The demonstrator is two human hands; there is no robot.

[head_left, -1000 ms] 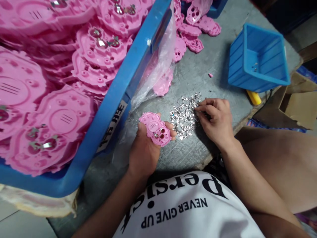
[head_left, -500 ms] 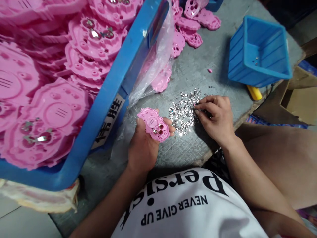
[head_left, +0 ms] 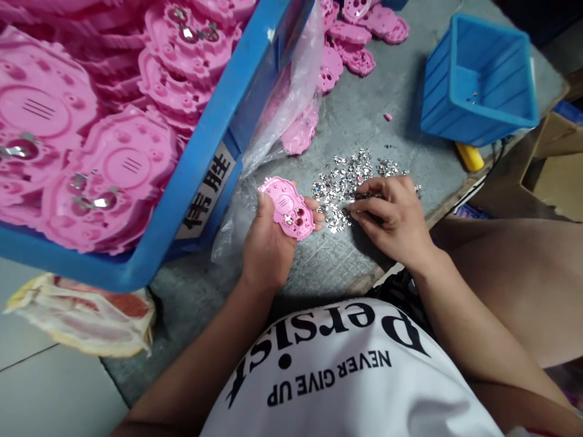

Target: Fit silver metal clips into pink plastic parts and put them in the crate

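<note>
My left hand (head_left: 266, 246) is closed round a small pink plastic part (head_left: 286, 207) with holes and small metal pieces set in it, held just above the grey table (head_left: 364, 127). My right hand (head_left: 392, 218) rests on a pile of tiny silvery metal pieces (head_left: 339, 182) right of the part. Its fingers are pinched together at the pile, and what they pinch is too small to make out.
A big blue crate (head_left: 200, 164) full of pink parts (head_left: 109, 164) stands at the left, with a clear plastic bag (head_left: 291, 103) beside it. More pink parts (head_left: 350, 42) lie at the back. A small blue bin (head_left: 478, 79) and a yellow object (head_left: 470, 156) sit at the right, near cardboard (head_left: 553, 176).
The view has shifted down and left. My right hand has slid a little left across the metal pieces, toward the pink part. My left hand still holds the part.
</note>
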